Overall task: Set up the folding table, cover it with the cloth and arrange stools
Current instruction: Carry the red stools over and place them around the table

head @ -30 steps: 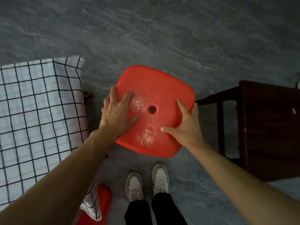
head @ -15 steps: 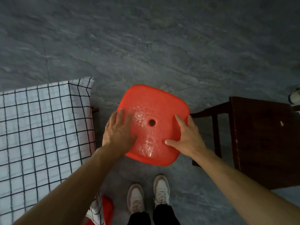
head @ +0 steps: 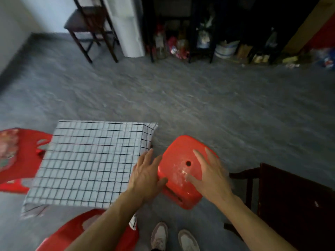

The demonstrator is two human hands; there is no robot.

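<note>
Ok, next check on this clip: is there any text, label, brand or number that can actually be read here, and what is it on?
None can be read.
Red stool seat: raised marks near its centre hole, too blurred to read.
Red stool at far left: printed pattern on seat, no legible words.
Packages under the shelf: too small and dark.

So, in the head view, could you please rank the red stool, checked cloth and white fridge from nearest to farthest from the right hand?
1. Red stool, under the right hand.
2. Checked cloth, to its left.
3. White fridge, far across the room.
</note>
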